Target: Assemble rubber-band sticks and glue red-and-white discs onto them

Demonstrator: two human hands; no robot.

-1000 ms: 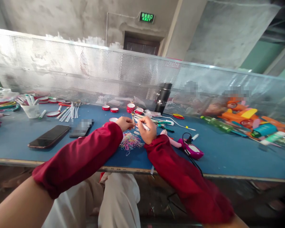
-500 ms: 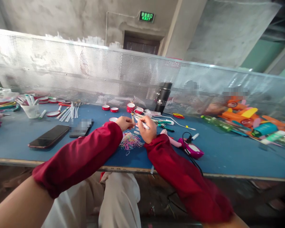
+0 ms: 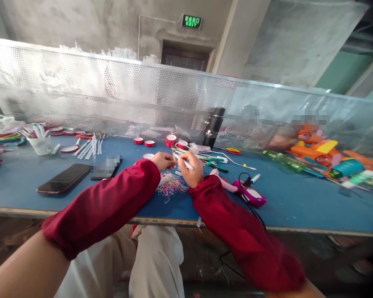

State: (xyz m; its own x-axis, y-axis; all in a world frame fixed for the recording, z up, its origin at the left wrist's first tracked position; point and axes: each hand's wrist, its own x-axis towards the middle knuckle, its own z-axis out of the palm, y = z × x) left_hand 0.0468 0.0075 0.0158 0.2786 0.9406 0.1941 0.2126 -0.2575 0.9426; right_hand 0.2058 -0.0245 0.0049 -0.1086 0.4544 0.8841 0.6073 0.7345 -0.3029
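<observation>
We hold the stick (image 3: pixel 184 162) over the bands (image 3: pixel 170 184) on the table (image 3: pixel 298 198), right hand (image 3: pixel 191 170) curled shut round its shaft, left hand (image 3: pixel 162 160) pinched on its tip, and we judge that steady, close grips serve best

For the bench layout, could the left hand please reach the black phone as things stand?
Probably yes: the black phone lies flat on the blue table left of the left hand, only a low dark item between, though that hand is curled at a white stick.
</observation>
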